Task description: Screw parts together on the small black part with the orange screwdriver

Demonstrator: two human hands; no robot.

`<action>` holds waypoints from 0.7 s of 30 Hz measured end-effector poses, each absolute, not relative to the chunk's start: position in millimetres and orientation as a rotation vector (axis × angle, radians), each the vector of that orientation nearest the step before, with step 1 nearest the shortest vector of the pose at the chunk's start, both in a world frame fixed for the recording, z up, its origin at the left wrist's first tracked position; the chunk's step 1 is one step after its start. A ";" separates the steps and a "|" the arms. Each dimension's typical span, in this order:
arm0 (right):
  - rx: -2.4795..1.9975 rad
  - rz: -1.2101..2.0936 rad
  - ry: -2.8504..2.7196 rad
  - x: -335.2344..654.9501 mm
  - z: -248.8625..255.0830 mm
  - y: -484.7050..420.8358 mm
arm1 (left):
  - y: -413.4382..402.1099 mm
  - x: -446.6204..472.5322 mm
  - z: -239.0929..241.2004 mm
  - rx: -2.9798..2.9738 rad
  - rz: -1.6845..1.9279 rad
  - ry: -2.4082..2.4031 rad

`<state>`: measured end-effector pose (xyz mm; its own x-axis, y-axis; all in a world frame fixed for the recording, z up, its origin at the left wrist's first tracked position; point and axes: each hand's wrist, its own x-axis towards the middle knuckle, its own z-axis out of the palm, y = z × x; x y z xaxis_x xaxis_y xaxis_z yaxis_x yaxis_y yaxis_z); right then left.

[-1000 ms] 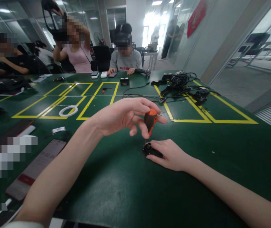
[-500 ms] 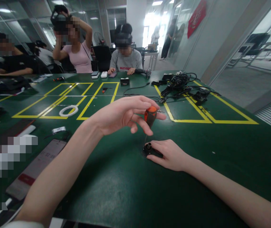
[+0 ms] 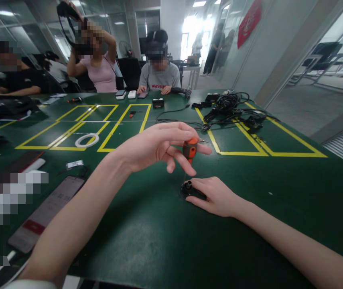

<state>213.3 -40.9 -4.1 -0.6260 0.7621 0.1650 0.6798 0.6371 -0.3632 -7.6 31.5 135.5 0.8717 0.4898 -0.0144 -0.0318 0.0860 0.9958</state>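
Note:
My left hand has its fingers around the handle of an orange and dark grey screwdriver. The screwdriver stands nearly upright, and its thin shaft points down at a small black part with a short hollow post. Whether the tip sits in a screw is too small to see. On the green tabletop, my right hand grips that black part between thumb and fingers and holds it flat. The right fingers cover much of the part.
A phone lies at the left, beside my forearm. Further off are a white ring of tape, yellow tape lines and a tangle of black cables. Several people sit across the table; one person lifts a headset.
The screwdriver handle has turned in my left hand, showing more orange now. My right hand and the black part stay in place. The person across has raised the headset higher.

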 end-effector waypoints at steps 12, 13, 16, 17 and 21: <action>-1.165 0.422 -2.559 213.5 -3.1 -42.0 | 7.5 4.8 130.7 2.331 1.022 0.772; -1.163 0.419 -2.561 213.8 -3.5 -41.9 | 6.4 6.2 129.5 2.435 1.079 0.812; -1.184 0.374 -2.572 214.5 -5.1 -41.5 | 6.3 7.2 126.8 2.687 1.094 0.860; -1.189 0.358 -2.578 214.7 -5.6 -41.3 | 6.9 6.7 126.5 2.751 1.057 0.859; -1.173 0.337 -2.582 214.9 -6.5 -40.7 | 7.9 2.5 128.5 2.916 0.892 0.798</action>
<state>214.9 -40.7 -6.5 -0.6290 0.7608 0.1600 0.6942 0.6422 -0.3251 2.5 7.9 128.5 0.7117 0.4655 0.5261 0.4711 -0.8718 0.1340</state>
